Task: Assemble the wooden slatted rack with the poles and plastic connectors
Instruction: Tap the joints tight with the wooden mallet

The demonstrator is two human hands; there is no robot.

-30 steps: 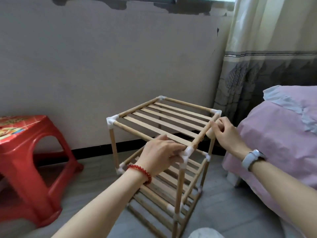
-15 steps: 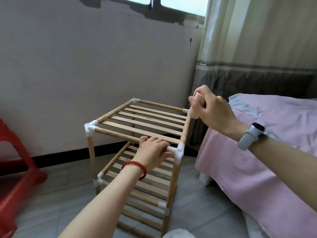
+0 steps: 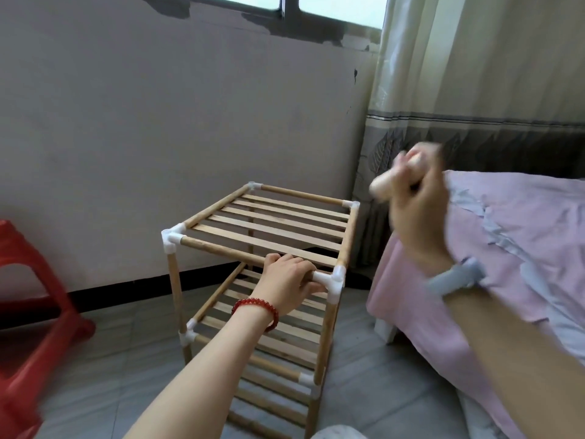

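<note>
We have the wooden slatted rack (image 3: 262,274) standing upright on the grey tiled floor (image 3: 354,369), close to the pale wall (image 3: 158,122) and just beside the bed. Its poles join at white plastic connectors (image 3: 172,240), one at each corner we can see, and slatted shelves sit one above another, the top one level and the lower ones partly hidden by our arm.

Our left hand (image 3: 289,285) rests on the near top pole (image 3: 228,251), fingers curled over it and gripping it right next to the near right corner connector (image 3: 334,280). A red bead bracelet (image 3: 256,308) circles that wrist.

Our right hand (image 3: 418,198) is raised in the air to the right of the rack, well clear of it, and is blurred. It is clenched around a pale, rounded wooden piece (image 3: 384,183), whose end sticks out to the left of the fist; we cannot tell exactly what the piece is. A grey watch (image 3: 456,275) sits on that wrist.

To the right lies the bed (image 3: 506,264) with its pink cover, and behind it hangs a curtain (image 3: 474,90) with a dark patterned band. At the left edge stands a red plastic stool (image 3: 28,312). A window (image 3: 332,7) shows along the top of the wall.
</note>
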